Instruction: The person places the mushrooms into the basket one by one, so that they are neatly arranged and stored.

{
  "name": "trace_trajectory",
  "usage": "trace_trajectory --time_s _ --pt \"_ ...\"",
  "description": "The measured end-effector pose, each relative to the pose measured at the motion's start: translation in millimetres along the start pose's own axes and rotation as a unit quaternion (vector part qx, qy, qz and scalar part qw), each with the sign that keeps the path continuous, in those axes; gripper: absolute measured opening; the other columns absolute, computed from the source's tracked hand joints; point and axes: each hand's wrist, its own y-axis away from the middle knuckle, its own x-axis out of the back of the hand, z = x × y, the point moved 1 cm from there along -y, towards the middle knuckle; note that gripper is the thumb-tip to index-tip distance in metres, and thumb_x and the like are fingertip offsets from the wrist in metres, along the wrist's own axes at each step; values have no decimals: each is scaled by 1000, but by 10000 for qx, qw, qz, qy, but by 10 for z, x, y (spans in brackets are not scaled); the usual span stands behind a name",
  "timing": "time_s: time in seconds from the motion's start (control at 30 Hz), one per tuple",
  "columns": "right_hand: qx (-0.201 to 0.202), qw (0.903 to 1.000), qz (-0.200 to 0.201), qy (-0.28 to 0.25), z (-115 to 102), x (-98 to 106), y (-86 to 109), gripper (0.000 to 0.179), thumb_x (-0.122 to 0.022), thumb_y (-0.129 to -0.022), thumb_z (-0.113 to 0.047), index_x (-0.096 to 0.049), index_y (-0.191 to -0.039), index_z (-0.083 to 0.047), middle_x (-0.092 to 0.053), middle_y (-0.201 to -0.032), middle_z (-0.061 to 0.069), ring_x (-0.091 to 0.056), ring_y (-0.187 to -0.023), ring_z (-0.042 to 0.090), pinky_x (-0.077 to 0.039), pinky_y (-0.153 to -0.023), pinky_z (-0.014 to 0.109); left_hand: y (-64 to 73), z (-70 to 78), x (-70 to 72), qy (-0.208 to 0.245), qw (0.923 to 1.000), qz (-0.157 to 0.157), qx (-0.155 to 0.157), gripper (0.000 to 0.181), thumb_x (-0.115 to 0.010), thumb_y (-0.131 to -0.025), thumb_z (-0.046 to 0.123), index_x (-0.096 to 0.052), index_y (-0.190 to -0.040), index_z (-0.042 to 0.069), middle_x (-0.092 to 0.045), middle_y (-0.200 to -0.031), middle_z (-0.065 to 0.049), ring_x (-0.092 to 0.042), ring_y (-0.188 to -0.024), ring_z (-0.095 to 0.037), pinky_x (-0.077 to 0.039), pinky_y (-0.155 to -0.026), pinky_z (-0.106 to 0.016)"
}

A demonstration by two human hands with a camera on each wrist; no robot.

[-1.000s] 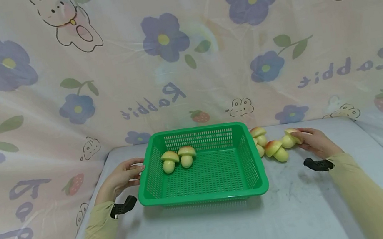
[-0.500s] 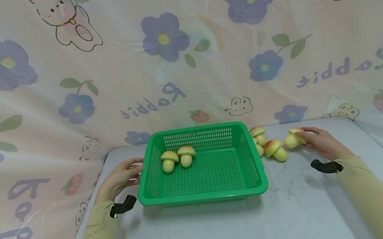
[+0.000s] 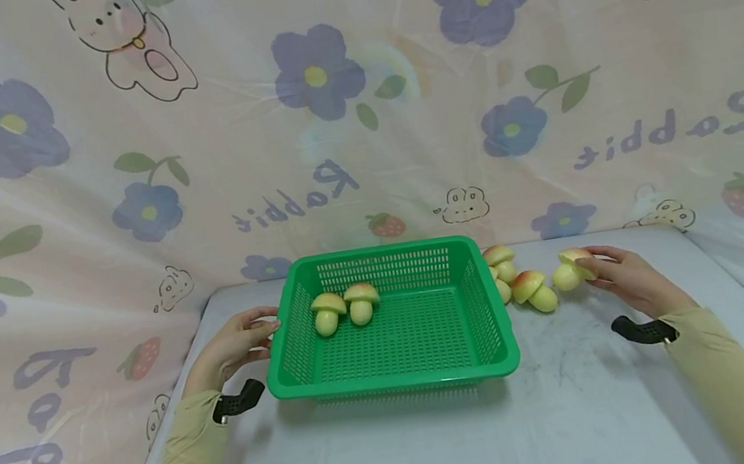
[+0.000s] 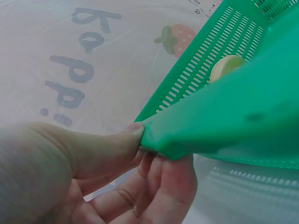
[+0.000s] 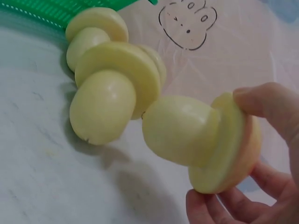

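A green plastic basket point(image 3: 398, 386) with slotted walls stands mid-table, holding two toy mushrooms point(image 3: 330, 313) at its left side. My left hand point(image 3: 232, 349) pinches the basket's left rim, thumb on top and fingers below in the left wrist view. To the right of the basket, my right hand point(image 3: 635, 285) grips another toy mushroom point(image 5: 180, 130) by its reddish cap, thumb on one edge and fingers on the other. Its pale stem points left, toward a loose toy mushroom point(image 3: 535, 291) lying beside the basket.
Several more mushrooms cluster against the basket's right wall, including a red-capped mushroom point(image 3: 499, 261). A printed cloth point(image 3: 329, 149) with flowers and rabbits hangs behind the white table point(image 3: 409, 455) and down its left side. Black camera mounts point(image 3: 643, 330) sit at both wrists.
My right hand has shifted a little to the right with its mushroom, opening a gap to the loose one nearby. The left hand and basket stay put.
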Motion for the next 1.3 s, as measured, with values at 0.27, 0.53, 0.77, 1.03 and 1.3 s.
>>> trace_trajectory --time_s 0.27,0.53,0.77,1.03,1.3 --pt "327 9991 -219 -135 -85 -52 84 79 -58 -98 -27 -8 -150 6 -35 -130 9 -53 -98 -3 -46 -94 26 0 1 2 34 10000 -27 11 47 -54 -100 19 -39 -142 1 -61 -103 -12 -61 -86 -24 -55 -76 -34" --pt "545 9981 -276 -7 -214 -146 132 73 -58 -97 -26 -17 -148 7 -40 -125 2 -54 -99 -1 -49 -87 21 2 1 1 15 10000 21 16 47 -54 -100 18 -38 -142 1 -60 -103 -12 -60 -84 -22 -55 -75 -34" --pt "542 9977 -321 246 -357 -295 170 79 -59 -97 -33 -14 -150 5 -26 -143 17 -51 -103 0 -47 -89 22 15 -1 3 -8 10000 33 9 48 -54 -100 20 -38 -142 2 -59 -102 -12 -60 -83 -21 -54 -74 -34" --pt "602 9964 -478 351 -518 -469 182 81 -58 -96 -35 -12 -152 1 -18 -150 22 -42 -116 10 -44 -94 25 31 -4 7 -14 10000 6 18 49 -54 -100 21 -37 -143 2 -59 -105 -12 -61 -85 -21 -54 -75 -34" --pt "692 9953 -627 262 -652 -628 168 79 -61 -95 -34 -16 -151 -1 -20 -150 19 -39 -125 17 -40 -102 34 28 8 -1 16 10000 31 40 48 -53 -100 19 -37 -142 2 -59 -105 -12 -61 -84 -21 -54 -75 -34"
